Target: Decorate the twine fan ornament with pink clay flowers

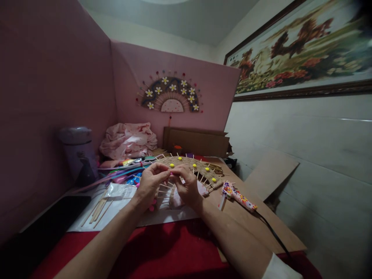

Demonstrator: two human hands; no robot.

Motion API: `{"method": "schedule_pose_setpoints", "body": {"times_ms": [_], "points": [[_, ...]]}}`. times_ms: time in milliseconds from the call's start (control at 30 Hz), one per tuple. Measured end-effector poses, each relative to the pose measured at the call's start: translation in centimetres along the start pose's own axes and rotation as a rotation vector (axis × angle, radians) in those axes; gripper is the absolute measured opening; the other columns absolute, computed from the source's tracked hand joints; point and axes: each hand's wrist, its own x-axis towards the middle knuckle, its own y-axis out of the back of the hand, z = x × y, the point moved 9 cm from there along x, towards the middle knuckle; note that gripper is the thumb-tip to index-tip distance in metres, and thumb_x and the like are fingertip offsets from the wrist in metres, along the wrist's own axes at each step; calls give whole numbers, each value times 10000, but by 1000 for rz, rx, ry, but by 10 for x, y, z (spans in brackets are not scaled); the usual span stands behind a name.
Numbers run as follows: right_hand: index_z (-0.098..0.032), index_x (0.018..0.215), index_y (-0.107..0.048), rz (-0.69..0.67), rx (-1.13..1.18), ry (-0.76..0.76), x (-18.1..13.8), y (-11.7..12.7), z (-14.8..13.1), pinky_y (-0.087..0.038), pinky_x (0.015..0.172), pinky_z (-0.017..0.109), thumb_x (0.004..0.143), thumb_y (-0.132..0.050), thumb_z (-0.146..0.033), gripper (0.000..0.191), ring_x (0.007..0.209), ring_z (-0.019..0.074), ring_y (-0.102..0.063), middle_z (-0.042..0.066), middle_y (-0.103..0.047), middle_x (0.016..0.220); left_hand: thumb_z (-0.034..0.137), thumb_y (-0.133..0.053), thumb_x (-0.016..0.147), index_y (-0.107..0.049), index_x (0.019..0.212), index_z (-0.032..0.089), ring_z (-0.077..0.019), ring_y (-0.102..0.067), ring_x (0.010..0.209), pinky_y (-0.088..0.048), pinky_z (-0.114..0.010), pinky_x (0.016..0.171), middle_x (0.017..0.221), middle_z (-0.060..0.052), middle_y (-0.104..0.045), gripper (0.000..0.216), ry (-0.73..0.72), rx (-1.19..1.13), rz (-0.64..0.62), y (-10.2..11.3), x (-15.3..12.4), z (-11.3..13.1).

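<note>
A half-round woven fan (pixel 194 167) of tan cord and thin wooden sticks lies on the table, with several yellow beads along its arc. My left hand (pixel 151 183) and my right hand (pixel 186 185) meet over its near side, fingers pinched together round something small and pinkish that I cannot make out. Both hands rest on the fan's sticks.
A patterned glue gun (pixel 236 195) with a black cord lies right of the fan. Loose wooden sticks (pixel 98 210) lie at left on white paper. A grey jar (pixel 78 151), pink cloth (pixel 129 140), cardboard (pixel 197 142) and a finished fan on the pink wall (pixel 170 95) stand behind.
</note>
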Motion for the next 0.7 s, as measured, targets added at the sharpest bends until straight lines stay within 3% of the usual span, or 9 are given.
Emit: {"method": "schedule_pose_setpoints", "body": {"times_ms": [367,567,700], "points": [[-191,814,-593,-60,-3,-59,-2,-5,5,-475,664,282,842,-540,-216,65,710,145,-562,28,-606,764,155,-723,550,-592,646,136,-74,-503,479,-384,-200,486,558,33,-569,164,55,-10,31,1,-1,-2],[-179,746,-565,32,381,-395,-8,-9,34,-430,492,226,816,-578,-312,151,510,90,-492,-30,-538,613,197,-719,579,-629,786,130,-59,-482,462,-345,-172,437,554,39,-566,235,10,-96,194,25,7,6],[-178,766,-607,121,511,-483,-7,-7,42,-424,478,231,746,-667,-321,156,496,88,-485,-26,-559,615,339,-746,617,-620,778,121,-65,-490,465,-339,-173,411,577,18,-571,299,6,-123,110,16,7,10]]}}
